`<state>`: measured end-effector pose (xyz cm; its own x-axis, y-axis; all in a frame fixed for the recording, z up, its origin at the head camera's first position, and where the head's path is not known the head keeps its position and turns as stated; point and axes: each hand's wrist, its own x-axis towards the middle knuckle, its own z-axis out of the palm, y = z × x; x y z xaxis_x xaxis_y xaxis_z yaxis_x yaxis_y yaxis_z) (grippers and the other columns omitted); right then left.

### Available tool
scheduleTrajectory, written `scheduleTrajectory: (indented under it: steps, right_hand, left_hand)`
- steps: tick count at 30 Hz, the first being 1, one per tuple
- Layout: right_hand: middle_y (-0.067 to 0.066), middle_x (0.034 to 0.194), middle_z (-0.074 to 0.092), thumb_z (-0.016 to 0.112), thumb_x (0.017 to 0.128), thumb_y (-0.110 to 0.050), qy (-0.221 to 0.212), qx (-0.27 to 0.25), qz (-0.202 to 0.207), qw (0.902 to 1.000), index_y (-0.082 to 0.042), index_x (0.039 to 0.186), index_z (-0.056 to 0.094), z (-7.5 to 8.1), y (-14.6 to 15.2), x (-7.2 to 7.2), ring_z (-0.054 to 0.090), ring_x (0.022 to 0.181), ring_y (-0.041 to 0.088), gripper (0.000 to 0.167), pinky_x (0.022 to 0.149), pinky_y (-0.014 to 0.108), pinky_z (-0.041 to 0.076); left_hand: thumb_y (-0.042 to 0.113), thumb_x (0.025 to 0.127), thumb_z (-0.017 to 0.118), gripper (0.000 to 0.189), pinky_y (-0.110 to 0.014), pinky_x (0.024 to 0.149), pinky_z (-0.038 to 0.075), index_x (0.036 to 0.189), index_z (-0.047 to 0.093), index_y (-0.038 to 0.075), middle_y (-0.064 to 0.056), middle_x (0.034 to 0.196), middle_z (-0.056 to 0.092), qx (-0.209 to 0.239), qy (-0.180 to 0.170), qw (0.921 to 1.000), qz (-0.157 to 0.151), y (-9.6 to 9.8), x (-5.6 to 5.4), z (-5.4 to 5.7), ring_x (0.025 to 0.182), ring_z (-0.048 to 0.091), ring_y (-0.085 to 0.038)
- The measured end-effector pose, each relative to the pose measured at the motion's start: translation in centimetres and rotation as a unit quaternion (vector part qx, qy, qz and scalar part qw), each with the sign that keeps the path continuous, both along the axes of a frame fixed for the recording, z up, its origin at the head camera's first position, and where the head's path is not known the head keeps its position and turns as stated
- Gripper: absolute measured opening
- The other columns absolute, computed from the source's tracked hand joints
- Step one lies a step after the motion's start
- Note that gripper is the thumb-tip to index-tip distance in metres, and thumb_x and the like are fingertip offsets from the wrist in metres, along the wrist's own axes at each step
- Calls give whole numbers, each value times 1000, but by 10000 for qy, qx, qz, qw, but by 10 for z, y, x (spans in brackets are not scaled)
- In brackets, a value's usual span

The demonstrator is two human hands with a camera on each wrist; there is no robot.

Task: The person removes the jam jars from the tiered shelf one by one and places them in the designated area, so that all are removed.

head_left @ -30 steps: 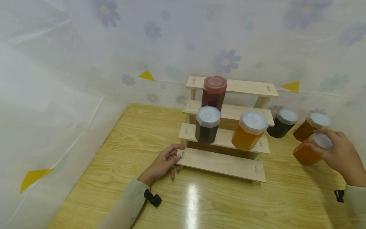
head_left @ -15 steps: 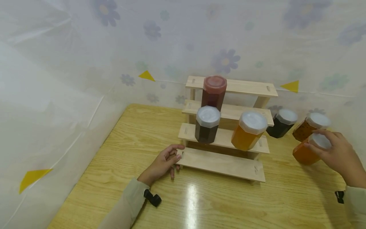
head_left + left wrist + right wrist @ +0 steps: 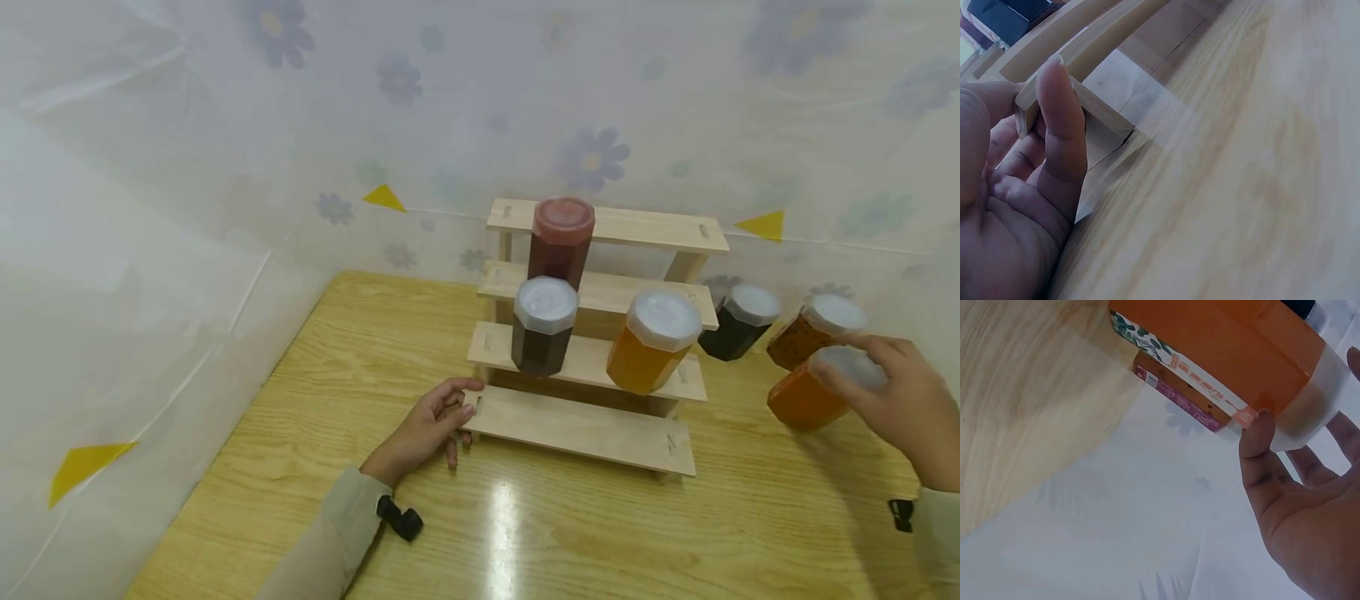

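Note:
My left hand (image 3: 422, 433) grips the left end of the lowest board of a stepped wooden rack (image 3: 577, 425); in the left wrist view its fingers curl around the board's end. At the right, my right hand (image 3: 903, 404) holds an orange jar (image 3: 801, 402) by its pale lid, thumb on the near side. The right wrist view shows that jar's (image 3: 1229, 347) printed label strip and the thumb at the lid's edge. On the rack stand a dark red jar (image 3: 558, 250), a dark brown jar (image 3: 542, 346) and an amber jar (image 3: 645, 362).
Behind the held jar stand a speckled orange-brown jar (image 3: 798, 340) and a black jar (image 3: 731, 333), right of the rack. All rests on a wooden table (image 3: 315, 350). A flowered white sheet (image 3: 450, 108) with yellow triangles hangs close behind and at the left.
My right hand has shifted slightly to the right, and the orange jar's lid has moved right with it, showing more of its top. The left hand and rack stay put.

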<state>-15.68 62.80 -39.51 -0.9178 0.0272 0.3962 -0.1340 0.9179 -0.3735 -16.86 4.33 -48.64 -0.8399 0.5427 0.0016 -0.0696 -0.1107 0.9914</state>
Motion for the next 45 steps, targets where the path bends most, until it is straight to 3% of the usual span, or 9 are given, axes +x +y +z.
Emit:
scheduleTrajectory:
  steps: [5, 10, 19, 20, 22, 24, 26, 29, 45]
  right_hand:
    - [45, 132, 47, 62, 106, -30, 816, 48, 68, 9966, 15, 131, 57, 7, -5, 2, 42, 113, 61, 52, 82, 77, 37]
    - [43, 125, 53, 53, 104, -58, 1579, 127, 322, 9868, 16, 126, 61, 13, -10, -2, 46, 108, 60, 78, 87, 76, 38]
    - [43, 125, 53, 51, 96, -73, 1817, 11, 541, 9819, 17, 127, 61, 28, -15, -7, 46, 109, 60, 96, 108, 73, 36]
    - [43, 126, 53, 51, 95, -74, 1843, 0, 557, 9813, 17, 127, 61, 30, -17, -8, 46, 109, 60, 97, 112, 68, 37]
    - [43, 127, 53, 51, 95, -75, 1920, 2, 618, 9794, 16, 129, 61, 35, -20, -9, 47, 108, 60, 98, 118, 45, 38]
    - [42, 126, 54, 51, 94, -76, 1980, 63, 704, 9776, 16, 128, 62, 40, -22, -10, 48, 105, 60, 99, 102, 21, 44]
    - [41, 127, 54, 52, 94, -74, 1960, 132, 707, 9780, 14, 128, 62, 45, -25, -10, 50, 103, 60, 96, 78, 4, 36]
    - [41, 129, 53, 54, 96, -71, 1858, 200, 709, 9798, 14, 129, 62, 53, -28, -10, 50, 103, 60, 91, 53, 2, 23]
    - [36, 134, 54, 59, 100, -60, 1650, 377, 802, 9823, 7, 136, 60, 80, -50, -9, 53, 103, 53, 77, 53, -2, 26]
  left_hand:
    - [18, 110, 55, 42, -30, 43, 57, 150, 47, 10, -9, 100, 49, 34, -8, 10000, -21, 0, -1, -1, 74, 64, -22]
    - [17, 110, 55, 41, -29, 43, 57, 150, 47, 10, -9, 100, 49, 67, 12, 10000, -19, 0, -1, 0, 74, 64, -21]
    - [16, 110, 54, 41, -29, 43, 57, 150, 46, 9, -9, 101, 49, 43, 35, 10000, -40, 0, -1, 0, 74, 64, -20]
    - [16, 110, 54, 41, -29, 43, 57, 150, 46, 8, -8, 101, 49, 42, 33, 10000, -51, 0, -1, 0, 74, 64, -20]
    - [15, 110, 53, 42, -29, 43, 57, 151, 45, 7, -9, 101, 48, 55, 48, 9999, -74, 0, -1, 0, 74, 64, -20]
    - [14, 110, 53, 42, -29, 43, 57, 151, 45, 6, -9, 101, 48, 74, 54, 9999, -84, 0, -1, -1, 74, 64, -20]
    - [14, 110, 53, 42, -29, 43, 57, 151, 45, 6, -9, 101, 47, 89, 51, 9999, -81, 0, -1, -1, 74, 64, -20]
    - [14, 110, 53, 41, -30, 43, 57, 151, 46, 8, -9, 102, 47, 90, 36, 9999, -54, 0, -1, 0, 74, 64, -21]
    - [15, 110, 54, 42, -30, 43, 57, 150, 45, 6, -9, 102, 47, 78, 8, 10000, -40, 0, 0, 0, 74, 63, -21]
